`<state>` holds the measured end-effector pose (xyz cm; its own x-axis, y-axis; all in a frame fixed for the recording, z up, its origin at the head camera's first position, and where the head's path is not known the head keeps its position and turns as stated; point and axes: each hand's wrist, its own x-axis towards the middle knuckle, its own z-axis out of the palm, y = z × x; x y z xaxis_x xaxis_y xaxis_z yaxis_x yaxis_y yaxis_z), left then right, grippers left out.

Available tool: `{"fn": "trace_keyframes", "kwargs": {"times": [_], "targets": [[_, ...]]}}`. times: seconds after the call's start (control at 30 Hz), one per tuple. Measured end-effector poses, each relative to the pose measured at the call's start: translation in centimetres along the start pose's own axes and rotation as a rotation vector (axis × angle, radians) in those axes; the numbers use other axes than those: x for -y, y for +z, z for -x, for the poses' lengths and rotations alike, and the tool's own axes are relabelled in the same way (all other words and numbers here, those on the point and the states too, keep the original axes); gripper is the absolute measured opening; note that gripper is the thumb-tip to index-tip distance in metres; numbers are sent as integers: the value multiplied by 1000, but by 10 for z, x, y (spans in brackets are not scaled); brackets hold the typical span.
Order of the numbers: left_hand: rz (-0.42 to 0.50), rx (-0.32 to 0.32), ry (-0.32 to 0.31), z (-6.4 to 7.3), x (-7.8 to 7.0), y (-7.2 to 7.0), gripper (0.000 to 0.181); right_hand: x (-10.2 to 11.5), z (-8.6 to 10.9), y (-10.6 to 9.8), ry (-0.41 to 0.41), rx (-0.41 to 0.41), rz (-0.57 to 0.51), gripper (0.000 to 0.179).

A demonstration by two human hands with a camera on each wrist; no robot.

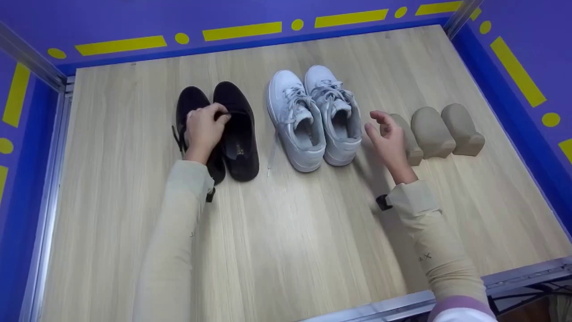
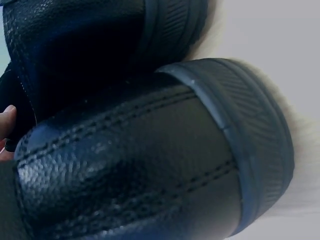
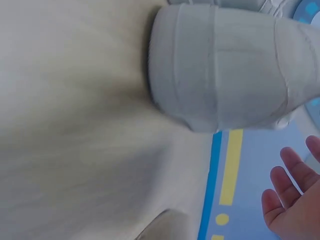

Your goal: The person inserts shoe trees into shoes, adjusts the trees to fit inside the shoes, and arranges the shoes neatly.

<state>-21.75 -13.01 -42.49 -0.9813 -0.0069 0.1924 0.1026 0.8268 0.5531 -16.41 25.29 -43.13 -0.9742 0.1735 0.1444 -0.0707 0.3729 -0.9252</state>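
Note:
A pair of black shoes stands on the left, the left black shoe [image 1: 191,97] partly covered by my left hand [image 1: 205,129]. Its curled fingers and thumb pinch the inner edge of the right black shoe [image 1: 243,156] near its opening; the exact grip is partly hidden. Close up in the left wrist view are a black heel [image 2: 135,165] and a bit of thumb [image 2: 7,121]. My right hand [image 1: 391,141] is raised with loosely bent fingers, holding nothing, between the right white sneaker [image 1: 342,150] and several beige foot-shaped blocks [image 1: 431,132].
The left white sneaker [image 1: 306,156] stands beside its mate, a lace trailing onto the wood-grain board [image 1: 277,250]. A loose strap [image 1: 176,137] sticks out left of the black shoes. Blue-purple walls [image 1: 241,13] with yellow marks border the back and sides; a metal rail [image 1: 380,311] edges the front.

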Motion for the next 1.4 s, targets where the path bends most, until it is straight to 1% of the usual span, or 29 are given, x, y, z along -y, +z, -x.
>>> {"fn": "trace_keyframes", "kwargs": {"times": [0.1,0.23,0.37,0.53,0.63,0.83,0.97,1.1,1.17,1.3,1.4], "targets": [[6,-6,1,0,1,0,16,-7,1,-7,-5,-5,61,36],[7,-7,-1,0,1,0,16,-12,3,-16,0,-20,116,36],[9,-3,-1,0,1,1,16,-16,4,-25,12,-34,139,36],[1,6,-5,0,1,0,17,-21,6,-36,32,-43,137,38],[-2,13,-15,0,0,0,17,-24,7,-42,48,-47,162,41],[-4,6,4,0,1,0,17,-31,9,-51,57,-72,287,45],[0,-8,15,1,2,0,17,-37,9,-56,60,-58,347,47],[1,-14,17,1,3,1,17,-42,11,-60,93,-20,384,52],[-2,-10,13,1,3,1,17,-44,12,-61,116,-14,389,55],[-5,-6,11,1,3,2,17,-46,13,-62,177,-19,365,60],[-4,-9,22,1,3,1,17,-47,14,-63,230,-27,330,63]]}}
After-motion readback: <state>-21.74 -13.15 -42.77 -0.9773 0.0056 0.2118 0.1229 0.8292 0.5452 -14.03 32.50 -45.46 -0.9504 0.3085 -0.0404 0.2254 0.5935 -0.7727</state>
